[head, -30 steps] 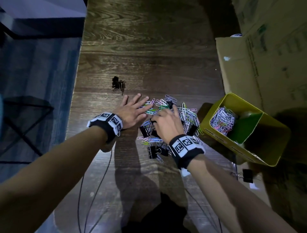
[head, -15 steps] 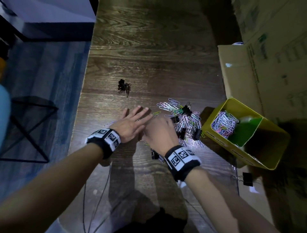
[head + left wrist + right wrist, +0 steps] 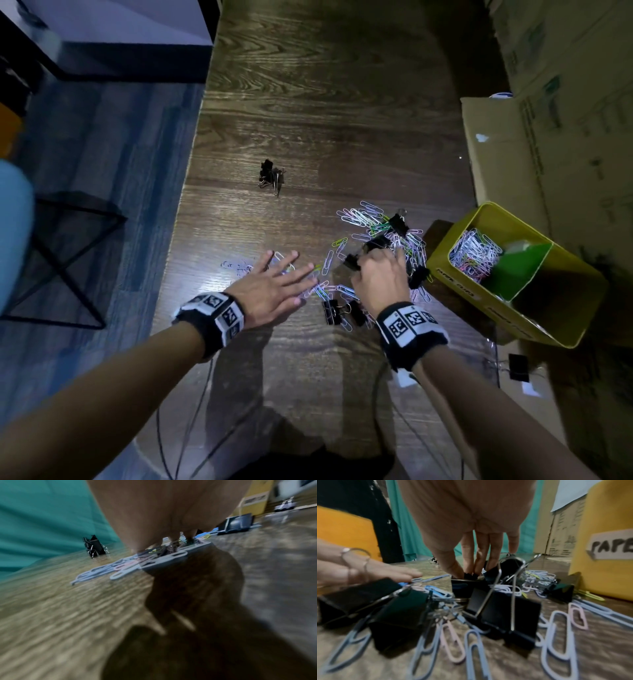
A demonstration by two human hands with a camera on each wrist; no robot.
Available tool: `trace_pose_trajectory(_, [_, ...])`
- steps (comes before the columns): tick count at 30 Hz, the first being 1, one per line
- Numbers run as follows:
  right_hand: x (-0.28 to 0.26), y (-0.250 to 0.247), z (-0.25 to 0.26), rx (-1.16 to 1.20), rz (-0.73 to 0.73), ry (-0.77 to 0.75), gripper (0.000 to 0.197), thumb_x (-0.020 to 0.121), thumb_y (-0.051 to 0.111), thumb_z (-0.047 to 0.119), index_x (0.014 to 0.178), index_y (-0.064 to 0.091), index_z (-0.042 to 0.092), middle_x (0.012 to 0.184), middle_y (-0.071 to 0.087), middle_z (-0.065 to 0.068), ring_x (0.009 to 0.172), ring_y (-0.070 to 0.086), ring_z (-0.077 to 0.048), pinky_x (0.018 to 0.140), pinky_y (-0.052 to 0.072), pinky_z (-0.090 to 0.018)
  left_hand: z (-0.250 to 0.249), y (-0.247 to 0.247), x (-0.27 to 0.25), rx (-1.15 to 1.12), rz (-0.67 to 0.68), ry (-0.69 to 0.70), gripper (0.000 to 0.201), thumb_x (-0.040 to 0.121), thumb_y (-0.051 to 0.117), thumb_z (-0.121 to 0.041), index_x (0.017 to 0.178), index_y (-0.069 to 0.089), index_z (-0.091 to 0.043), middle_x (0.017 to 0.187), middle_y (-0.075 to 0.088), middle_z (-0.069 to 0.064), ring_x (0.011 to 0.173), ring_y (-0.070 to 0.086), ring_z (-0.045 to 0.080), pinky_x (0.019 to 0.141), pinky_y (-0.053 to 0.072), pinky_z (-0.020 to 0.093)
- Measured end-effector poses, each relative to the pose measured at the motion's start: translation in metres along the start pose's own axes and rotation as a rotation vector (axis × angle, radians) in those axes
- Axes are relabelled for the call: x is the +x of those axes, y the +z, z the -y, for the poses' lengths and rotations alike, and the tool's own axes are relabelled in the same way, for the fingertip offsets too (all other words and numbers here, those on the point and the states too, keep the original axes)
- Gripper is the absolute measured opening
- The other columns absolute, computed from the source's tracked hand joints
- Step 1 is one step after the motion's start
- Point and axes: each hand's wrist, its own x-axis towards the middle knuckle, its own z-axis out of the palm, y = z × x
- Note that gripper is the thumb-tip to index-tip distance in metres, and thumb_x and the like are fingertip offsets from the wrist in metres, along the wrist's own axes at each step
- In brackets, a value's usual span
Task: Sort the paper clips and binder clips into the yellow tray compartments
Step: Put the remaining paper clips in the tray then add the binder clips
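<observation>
Coloured paper clips and black binder clips lie mixed on the dark wooden table. My left hand lies flat with fingers spread, pressing on several paper clips left of the heap. My right hand reaches down into the heap, and its thumb and fingertips pinch a black binder clip. More binder clips lie just before that wrist. The yellow tray stands to the right. Its left compartment holds paper clips beside a green divider.
A small cluster of binder clips sits apart, farther up the table. Cardboard boxes stand behind and right of the tray. One binder clip lies off the table at lower right. The table's left edge drops to blue flooring.
My left hand has slid left, drawing some paper clips out of the heap. My right hand has moved right into the heap, and its fingertips have closed on a binder clip.
</observation>
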Motion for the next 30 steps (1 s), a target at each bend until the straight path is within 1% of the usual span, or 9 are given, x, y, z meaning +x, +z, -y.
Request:
trace_pose_trajectory(2, [0.002,-0.002,-0.002,0.002,0.016,0.038,0.023,0.077,0.064,0.018,0.096,0.070,0.005,0.097,0.066,-0.014,0.099,0.059,-0.031,0.108,0.027,-0.049,0.000,0.003,-0.009,-0.036,-0.066,-0.008,0.054,0.091,-0.003,-0.055,0.144,0.001,-0.043,0.153,-0.006,-0.014,0.142,-0.013,0.018,0.113,-0.008,0.052])
trace_pose_trajectory(5, [0.000,-0.004,0.006,0.084,-0.064,-0.005,0.028,0.076,0.067,0.020,0.102,0.068,0.008,0.099,0.062,-0.014,0.095,0.058,-0.033,0.100,0.035,-0.048,0.019,-0.003,-0.015,-0.224,-0.269,-0.289,0.060,0.089,-0.001,-0.062,0.145,0.005,-0.040,0.154,-0.002,-0.011,0.143,-0.008,0.016,0.114,0.002,0.055])
trace_pose_trajectory(7, [-0.011,-0.002,0.020,0.143,-0.084,-0.130,0.031,0.075,0.070,0.032,0.098,0.068,0.011,0.097,0.060,-0.013,0.091,0.057,-0.032,0.088,0.044,-0.044,0.029,-0.001,-0.015,-0.311,-0.246,-0.490,0.065,0.084,-0.001,-0.062,0.145,0.001,-0.040,0.155,-0.008,-0.009,0.144,-0.010,0.019,0.114,0.001,0.056])
trace_pose_trajectory(9, [-0.028,0.006,0.034,0.121,0.002,-0.253,0.039,0.074,0.069,0.047,0.095,0.068,0.015,0.098,0.061,-0.009,0.093,0.056,-0.029,0.082,0.047,-0.042,0.023,0.005,-0.014,-0.266,-0.178,-0.543,0.069,0.080,-0.005,-0.063,0.145,0.001,-0.040,0.157,-0.010,-0.003,0.144,-0.012,0.025,0.111,-0.003,0.057])
trace_pose_trajectory(12, [-0.050,0.015,0.041,0.063,0.131,-0.260,0.030,0.069,0.075,0.043,0.087,0.071,0.019,0.093,0.063,-0.004,0.092,0.061,-0.026,0.079,0.048,-0.040,-0.004,0.014,-0.008,-0.222,-0.137,-0.496,0.071,0.079,-0.011,-0.067,0.145,-0.004,-0.041,0.157,-0.011,0.003,0.143,-0.016,0.029,0.111,-0.006,0.055])
trace_pose_trajectory(17, [-0.064,0.022,0.029,0.051,0.083,-0.182,0.026,0.048,0.084,0.019,0.071,0.071,0.020,0.080,0.066,-0.001,0.075,0.065,-0.024,0.070,0.054,-0.035,-0.035,0.014,0.008,-0.151,-0.113,-0.375,0.060,0.082,-0.011,-0.061,0.138,-0.021,-0.044,0.152,-0.023,-0.008,0.141,-0.022,0.026,0.109,-0.007,0.061])
trace_pose_trajectory(25, [-0.070,0.014,0.009,0.394,0.130,-0.025,0.011,0.077,0.067,0.004,0.087,0.070,0.009,0.094,0.065,-0.012,0.092,0.061,-0.032,0.087,0.049,-0.037,-0.047,0.024,-0.006,-0.001,-0.059,-0.100,0.055,0.092,0.008,-0.055,0.144,-0.007,-0.042,0.157,-0.009,0.002,0.143,-0.011,0.030,0.109,-0.007,0.060])
trace_pose_trajectory(27, [-0.071,0.011,0.002,0.442,0.081,0.015,0.013,0.078,0.068,0.004,0.089,0.071,0.009,0.096,0.066,-0.012,0.091,0.062,-0.031,0.084,0.052,-0.037,-0.047,0.029,-0.012,0.023,-0.088,-0.048,0.054,0.094,0.011,-0.054,0.144,-0.005,-0.042,0.156,-0.005,0.001,0.143,-0.006,0.030,0.110,-0.001,0.061])
trace_pose_trajectory(30, [-0.070,0.008,-0.005,0.410,-0.014,0.059,0.016,0.077,0.069,0.000,0.090,0.073,0.008,0.094,0.066,-0.012,0.090,0.062,-0.032,0.080,0.054,-0.039,-0.049,0.018,-0.002,-0.046,-0.115,-0.106,0.053,0.092,0.005,-0.056,0.140,-0.015,-0.046,0.154,-0.013,-0.004,0.144,-0.007,0.029,0.109,0.001,0.062])
